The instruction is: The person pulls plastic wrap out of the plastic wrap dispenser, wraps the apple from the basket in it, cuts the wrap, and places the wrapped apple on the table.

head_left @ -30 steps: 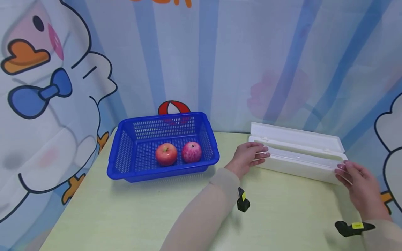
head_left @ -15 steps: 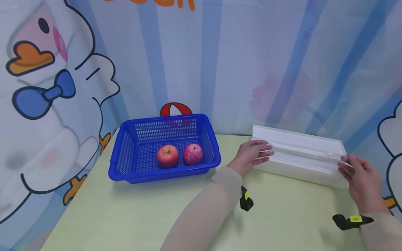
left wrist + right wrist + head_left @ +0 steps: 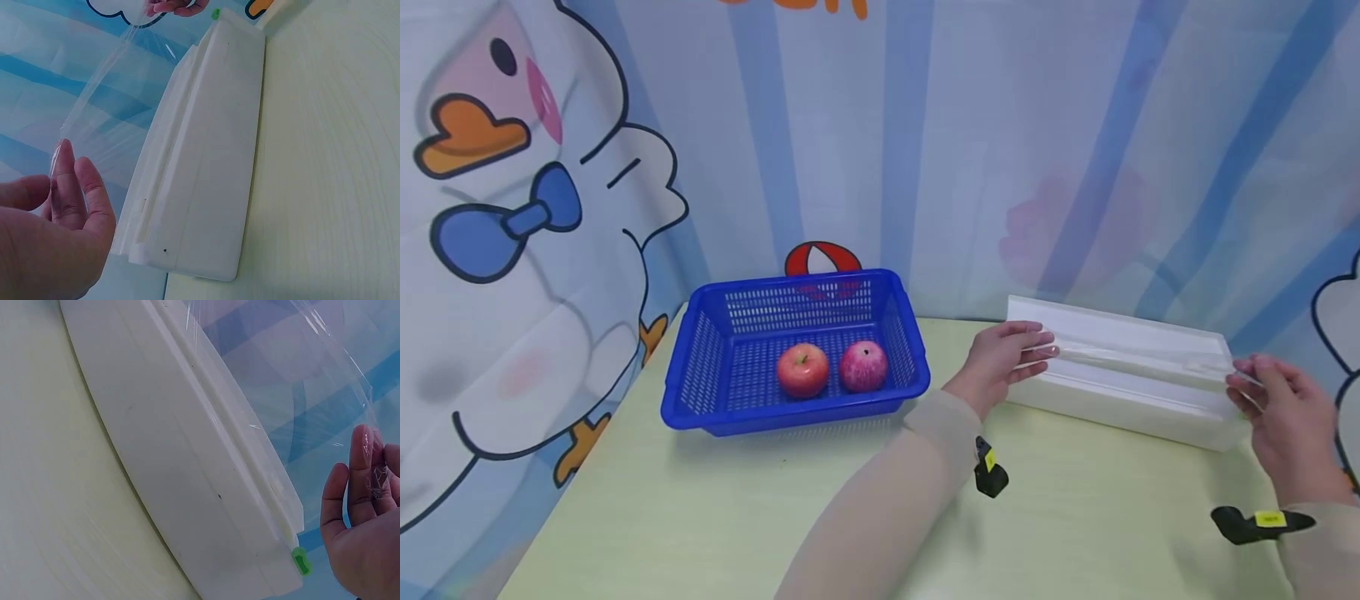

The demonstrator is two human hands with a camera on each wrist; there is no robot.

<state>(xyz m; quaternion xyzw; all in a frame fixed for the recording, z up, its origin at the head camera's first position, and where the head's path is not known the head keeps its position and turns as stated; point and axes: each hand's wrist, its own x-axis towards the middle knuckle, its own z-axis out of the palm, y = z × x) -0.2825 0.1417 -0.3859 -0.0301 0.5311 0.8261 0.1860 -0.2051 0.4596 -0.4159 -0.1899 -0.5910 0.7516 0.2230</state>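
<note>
A long white cling film dispenser [image 3: 1127, 415] stands on the table with its lid [image 3: 1120, 327] raised behind it. Clear cling film [image 3: 94, 94] stretches between my two hands above the box. At its left end my left hand [image 3: 996, 365] pinches the film's edge between thumb and fingers, the other fingers spread. My right hand [image 3: 1294, 421] pinches the opposite corner, where the film bunches at the fingertips in the right wrist view. A small green piece [image 3: 301, 561] sits at the dispenser's right end. The roll inside is hidden from sight.
To the left a blue plastic basket [image 3: 797, 412] holds a red apple [image 3: 802, 371] and a purple-pink round fruit [image 3: 862, 367]. A pale yellow-green table [image 3: 715, 508] lies under everything. The printed curtain [image 3: 850, 150] hangs right behind the box.
Both hands have risen a little, pulling the cling film up off the dispenser; the right hand has also shifted right. The fruit and basket stay put, with a slight camera shift.
</note>
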